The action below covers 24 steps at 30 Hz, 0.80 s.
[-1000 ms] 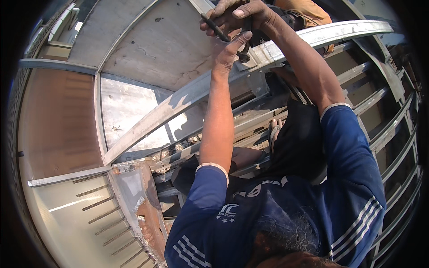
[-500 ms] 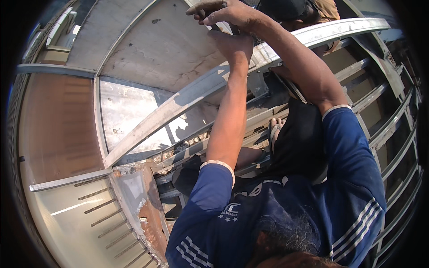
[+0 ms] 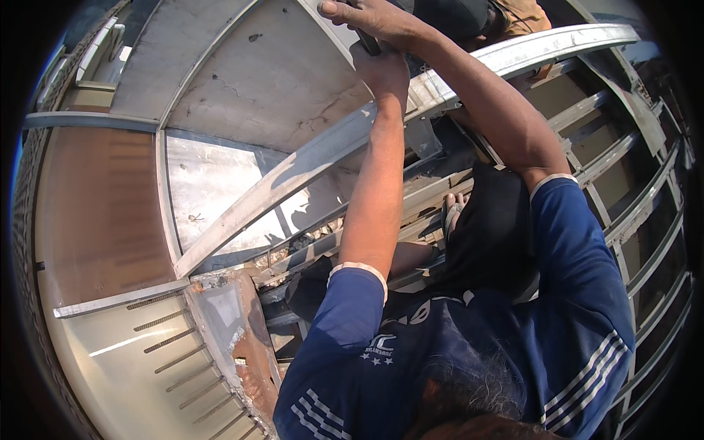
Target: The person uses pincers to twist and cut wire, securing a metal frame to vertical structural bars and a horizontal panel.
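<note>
Left hand [image 3: 383, 72] grasps a dark rod [image 3: 369, 43] — right hand [image 3: 385, 20], grip unclear — beside a curved beam [image 3: 543, 50].

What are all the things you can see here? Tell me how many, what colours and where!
Dark tool: one, blackish, top centre, mostly hidden
Curved beam: one, silvery, slanting across the middle
Grey panels: at least three, grey, upper left
Brown panel: one, brown, left
Slotted panel: one, cream, lower left
Rusty metal piece: one, grey and rust-brown, beside the slotted panel
Metal bars: several, silvery-grey, right
Another person's clothing: partly seen, orange, top
Sandalled foot: one, greyish sandal, centre
Shirt: one, navy with white stripes, bottom
Hands: two, top centre; left around the tool, right above
</note>
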Tool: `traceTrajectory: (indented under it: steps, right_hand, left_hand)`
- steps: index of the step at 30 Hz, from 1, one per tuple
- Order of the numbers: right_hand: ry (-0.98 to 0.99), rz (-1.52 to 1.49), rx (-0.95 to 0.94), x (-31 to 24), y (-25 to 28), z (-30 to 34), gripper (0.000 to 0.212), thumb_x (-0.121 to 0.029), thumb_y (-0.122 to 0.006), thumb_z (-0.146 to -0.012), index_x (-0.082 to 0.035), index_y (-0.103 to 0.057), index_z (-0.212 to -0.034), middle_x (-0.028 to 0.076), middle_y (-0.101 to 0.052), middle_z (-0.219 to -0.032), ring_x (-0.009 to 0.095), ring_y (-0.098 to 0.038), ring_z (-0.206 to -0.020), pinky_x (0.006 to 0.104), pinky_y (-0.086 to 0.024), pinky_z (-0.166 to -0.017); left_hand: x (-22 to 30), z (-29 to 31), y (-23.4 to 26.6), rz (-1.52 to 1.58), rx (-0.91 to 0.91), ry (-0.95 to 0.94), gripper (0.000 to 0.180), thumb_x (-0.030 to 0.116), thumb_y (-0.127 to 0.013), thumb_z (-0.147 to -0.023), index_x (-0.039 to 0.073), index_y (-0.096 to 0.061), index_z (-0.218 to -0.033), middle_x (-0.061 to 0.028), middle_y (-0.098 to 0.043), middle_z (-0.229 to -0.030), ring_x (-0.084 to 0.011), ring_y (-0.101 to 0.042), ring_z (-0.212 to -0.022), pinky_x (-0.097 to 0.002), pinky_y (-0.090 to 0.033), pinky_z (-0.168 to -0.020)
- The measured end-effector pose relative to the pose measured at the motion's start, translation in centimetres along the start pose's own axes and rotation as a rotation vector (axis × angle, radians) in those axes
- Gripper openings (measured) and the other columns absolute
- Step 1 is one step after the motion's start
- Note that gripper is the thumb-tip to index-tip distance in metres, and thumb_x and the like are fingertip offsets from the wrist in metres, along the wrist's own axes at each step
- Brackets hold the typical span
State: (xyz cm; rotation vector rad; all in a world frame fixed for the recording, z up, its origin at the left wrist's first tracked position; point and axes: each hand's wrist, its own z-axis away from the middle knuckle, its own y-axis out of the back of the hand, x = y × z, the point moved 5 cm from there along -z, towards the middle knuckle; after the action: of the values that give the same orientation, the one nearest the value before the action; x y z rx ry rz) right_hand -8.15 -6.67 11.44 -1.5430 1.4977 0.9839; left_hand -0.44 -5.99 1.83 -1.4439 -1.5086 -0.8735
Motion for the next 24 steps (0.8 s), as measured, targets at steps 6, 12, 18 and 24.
traceTrajectory:
  steps: [6, 12, 18, 24]
  right_hand:
    - [-0.027, -0.529, -0.563, -0.2, 0.5, 0.6, 0.052, -0.015, -0.077, -0.085, 0.006, -0.064, -0.131, 0.027, -0.068, -0.126, 0.032, -0.067, -0.118, 0.0428, -0.052, -0.102]
    - [-0.221, -0.86, -0.602, 1.5, 0.8, -0.1, 0.048, -0.027, -0.069, -0.096, 0.003, -0.062, -0.133, 0.028, -0.069, -0.122, 0.035, -0.071, -0.107, 0.0469, -0.057, -0.095]
    - [0.003, 0.207, -0.165, 0.2, -2.1, 0.3, 0.077, -0.047, -0.072, -0.096, -0.003, -0.044, -0.152, 0.019, -0.057, -0.141, 0.025, -0.057, -0.128, 0.035, -0.047, -0.105]
    - [-0.071, -0.659, -0.572, 0.4, 1.2, 1.2, 0.051, -0.014, -0.078, -0.086, 0.002, -0.064, -0.133, 0.022, -0.072, -0.114, 0.032, -0.072, -0.104, 0.0431, -0.058, -0.093]
  left_hand:
    - [3.7, 2.5, 2.1, -0.263, -0.176, -0.161, 0.075, 0.023, -0.088, -0.079, -0.008, -0.043, -0.13, -0.0204, -0.058, -0.123, -0.0314, -0.065, -0.108, -0.0381, -0.053, -0.087]
    - [2.7, 1.1, 1.2, 0.5, -0.584, 0.375, 0.024, 0.017, -0.076, -0.087, -0.001, -0.065, -0.1, -0.0082, -0.065, -0.091, -0.0229, -0.066, -0.083, -0.0371, -0.054, -0.081]
    - [0.4, 0.9, 1.2, 0.098, 0.091, 0.086, 0.04, 0.019, -0.072, -0.092, -0.01, -0.052, -0.111, -0.0152, -0.065, -0.104, -0.0256, -0.066, -0.096, -0.0384, -0.054, -0.083]
    - [4.1, 3.2, 2.2, -0.222, -0.184, -0.229, 0.07, 0.022, -0.088, -0.078, -0.008, -0.045, -0.125, -0.0196, -0.058, -0.118, -0.0249, -0.062, -0.109, -0.0359, -0.054, -0.086]
